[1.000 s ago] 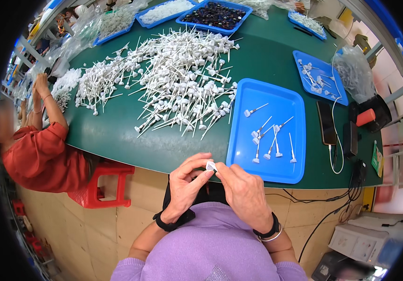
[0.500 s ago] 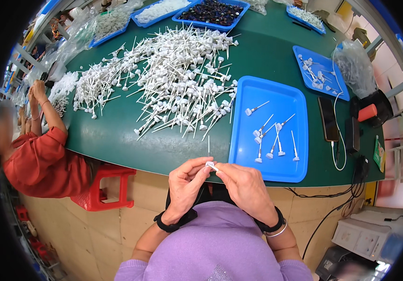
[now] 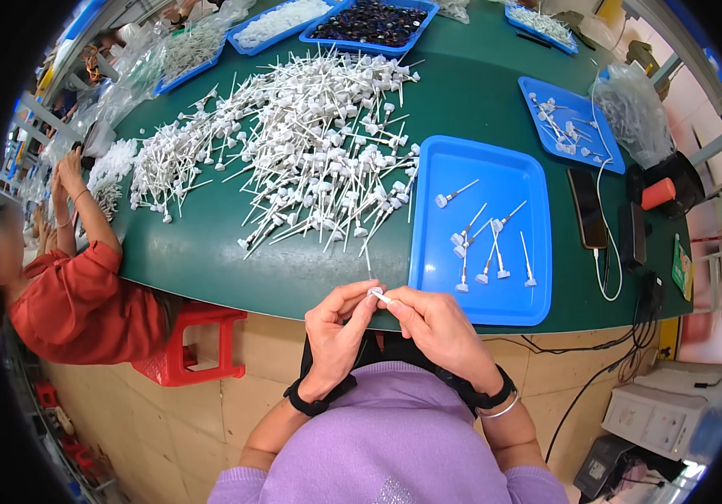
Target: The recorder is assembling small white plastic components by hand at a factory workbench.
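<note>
Since the earlier frame the hands have barely shifted, staying together over the near edge of the table with the same small white piece pinched between them. Beyond both hands spreads the green table [image 3: 210, 252], curved at its rim, and on it, ahead and to the left of the left hand, lies the big heap of white stemmed parts [image 3: 310, 143], loose and within easy reach, probably as stock to draw from. Just ahead of the right hand sits the blue tray [image 3: 512, 294], close enough to drop things into, with a handful of stemmed parts [image 3: 487, 244] laid apart in it. Farther to the right of that hand a phone [image 3: 588, 208] lies with a white cable trailing from it. The left hand [image 3: 336, 336] curls its fingertips around the small white piece [image 3: 376, 293], and the right hand [image 3: 441, 328] pinches the same piece from the other side, thumb and forefinger closed on it; whether a thin stem runs from it I cannot tell at this size. Both grips are tight and fine, suited to pressing two small bits together.
</note>
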Demonstrator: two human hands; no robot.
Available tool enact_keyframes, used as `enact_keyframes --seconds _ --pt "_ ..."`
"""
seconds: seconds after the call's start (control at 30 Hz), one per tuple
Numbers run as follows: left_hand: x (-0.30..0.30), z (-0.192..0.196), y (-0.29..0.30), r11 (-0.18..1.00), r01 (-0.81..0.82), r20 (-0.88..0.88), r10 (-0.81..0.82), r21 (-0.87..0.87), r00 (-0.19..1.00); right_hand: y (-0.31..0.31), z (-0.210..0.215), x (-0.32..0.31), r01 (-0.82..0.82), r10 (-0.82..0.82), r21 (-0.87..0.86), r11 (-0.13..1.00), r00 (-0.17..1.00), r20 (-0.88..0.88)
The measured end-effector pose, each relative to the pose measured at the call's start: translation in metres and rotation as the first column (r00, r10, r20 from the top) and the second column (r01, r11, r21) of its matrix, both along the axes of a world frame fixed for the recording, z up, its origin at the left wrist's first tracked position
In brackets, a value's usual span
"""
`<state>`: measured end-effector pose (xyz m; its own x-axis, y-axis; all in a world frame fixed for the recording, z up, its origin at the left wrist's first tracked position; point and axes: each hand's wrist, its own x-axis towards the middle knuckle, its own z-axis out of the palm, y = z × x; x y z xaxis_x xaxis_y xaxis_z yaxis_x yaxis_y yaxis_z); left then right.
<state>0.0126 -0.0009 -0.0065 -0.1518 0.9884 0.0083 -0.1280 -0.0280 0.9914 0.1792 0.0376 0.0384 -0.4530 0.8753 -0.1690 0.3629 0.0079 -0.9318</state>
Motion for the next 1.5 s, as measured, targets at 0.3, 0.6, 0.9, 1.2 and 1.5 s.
enact_keyframes --seconds 0.3,0.6,0.9,1.2,1.5 --pt "0.000 0.004 0.004 0.995 -0.012 0.168 0.029 -0.101 0.985 -0.020 0.006 -0.010 0.070 -0.203 0.489 0.869 0.953 0.223" --pt "0.005 0.002 0.001 0.993 -0.083 0.184 0.096 -0.081 0.978 -0.022 0.004 -0.018 0.043 -0.248 0.602 0.798 0.933 0.262" --pt "0.006 0.002 0.000 0.993 -0.108 0.125 0.115 -0.057 0.985 -0.021 0.003 -0.020 -0.004 -0.245 0.628 0.778 0.919 0.309" --pt "0.004 -0.003 -0.002 0.994 -0.098 0.118 0.102 -0.041 0.988 -0.022 0.000 -0.022 0.043 -0.231 0.579 0.815 0.939 0.256" --pt "0.005 -0.004 0.000 0.999 -0.036 0.252 0.044 -0.039 0.967 -0.014 -0.019 -0.016 0.173 -0.156 0.444 0.879 0.985 -0.074"
